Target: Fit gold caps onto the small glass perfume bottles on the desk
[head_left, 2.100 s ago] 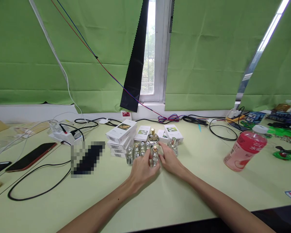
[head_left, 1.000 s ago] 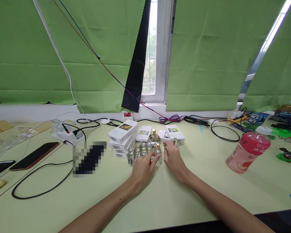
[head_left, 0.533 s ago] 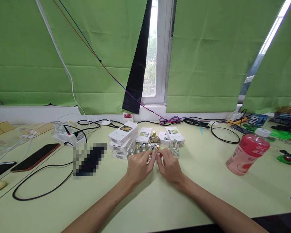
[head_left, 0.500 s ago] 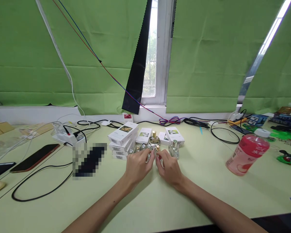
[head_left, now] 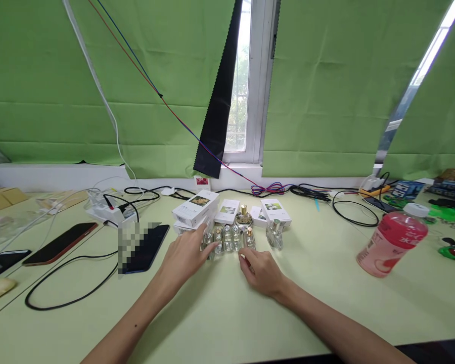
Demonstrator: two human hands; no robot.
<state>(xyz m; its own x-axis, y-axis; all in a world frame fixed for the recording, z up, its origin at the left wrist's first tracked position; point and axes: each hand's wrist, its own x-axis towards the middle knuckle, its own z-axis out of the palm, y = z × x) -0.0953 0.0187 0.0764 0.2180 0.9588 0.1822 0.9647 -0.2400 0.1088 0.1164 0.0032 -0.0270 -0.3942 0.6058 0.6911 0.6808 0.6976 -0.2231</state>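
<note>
Several small clear glass bottles (head_left: 227, 242) stand in a row at the middle of the table. My left hand (head_left: 184, 255) is at the row's left end, thumb and forefinger apart around the leftmost bottle (head_left: 209, 242); whether they touch it I cannot tell. Just in front of a gold-capped bottle (head_left: 249, 240), my right hand (head_left: 264, 271) lies on the table with fingers loosely curled and nothing visible in them. A larger clear bottle (head_left: 275, 236) is to its right. Behind the row is a round gold-topped bottle (head_left: 243, 218).
White boxes are stacked (head_left: 195, 208) behind my left hand, with more white boxes (head_left: 276, 211) at the back. A dark phone (head_left: 151, 253) and a black cable (head_left: 72, 307) lie left. On the right stands a pink drink bottle (head_left: 390, 242).
My left hand has moved left, away from beside the right hand, and its fingers have spread. The right hand has drawn back slightly from the gold-capped bottle, now in full sight.
</note>
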